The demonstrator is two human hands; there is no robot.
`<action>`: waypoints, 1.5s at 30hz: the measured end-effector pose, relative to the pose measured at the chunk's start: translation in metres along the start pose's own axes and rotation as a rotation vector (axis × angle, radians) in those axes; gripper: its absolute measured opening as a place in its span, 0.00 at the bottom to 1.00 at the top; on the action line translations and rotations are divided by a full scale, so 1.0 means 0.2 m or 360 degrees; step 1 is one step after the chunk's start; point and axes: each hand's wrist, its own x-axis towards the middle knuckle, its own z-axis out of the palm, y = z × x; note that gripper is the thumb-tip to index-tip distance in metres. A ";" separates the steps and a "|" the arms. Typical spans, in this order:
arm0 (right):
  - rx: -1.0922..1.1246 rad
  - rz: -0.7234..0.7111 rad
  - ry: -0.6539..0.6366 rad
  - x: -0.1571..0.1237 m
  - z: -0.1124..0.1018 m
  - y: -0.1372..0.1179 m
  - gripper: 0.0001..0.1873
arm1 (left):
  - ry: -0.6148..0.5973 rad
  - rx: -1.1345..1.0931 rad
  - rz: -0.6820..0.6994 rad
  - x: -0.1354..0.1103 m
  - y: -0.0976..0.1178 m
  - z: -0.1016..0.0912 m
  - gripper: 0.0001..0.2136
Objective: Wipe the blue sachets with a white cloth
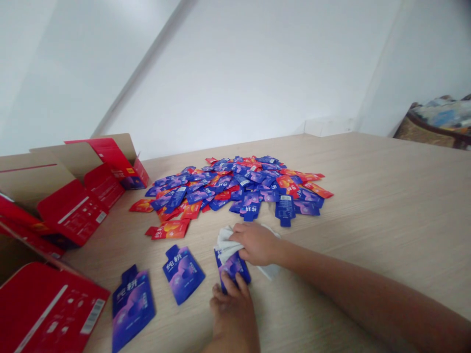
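Observation:
My left hand (232,308) rests at the near edge with its fingertips pressing down on a blue pouch (233,268) lying flat on the wooden table (368,206). My right hand (256,243) comes in from the right, closed round a crumpled white cloth (225,243) that lies on the top of that same pouch. Two more blue pouches lie to the left, one (183,273) close by and another (132,306) nearer the edge.
A big heap of blue and red pouches (239,189) covers the table's middle. Open red cardboard boxes (69,206) stand at the left, one (47,309) at the near left corner. A cushioned chair (437,122) stands far right by the white wall.

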 end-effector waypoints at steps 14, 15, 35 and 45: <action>0.0189 -0.0314 -0.0159 -0.01 -0.01 -0.11 0.19 | -0.0014 -0.0118 -0.0055 0.01 -0.01 -0.06 0.20; 0.0161 -0.0256 -0.0144 0.00 0.00 -0.09 0.18 | 0.0048 -0.0053 -0.0054 0.00 0.00 -0.05 0.20; 0.0202 -0.0229 -0.0134 -0.01 -0.01 -0.11 0.19 | 0.0124 0.0171 -0.0185 -0.01 0.06 -0.10 0.20; 0.0045 -0.0041 -0.0064 -0.01 -0.01 -0.10 0.15 | 0.0107 0.0073 -0.0111 0.01 0.01 -0.07 0.19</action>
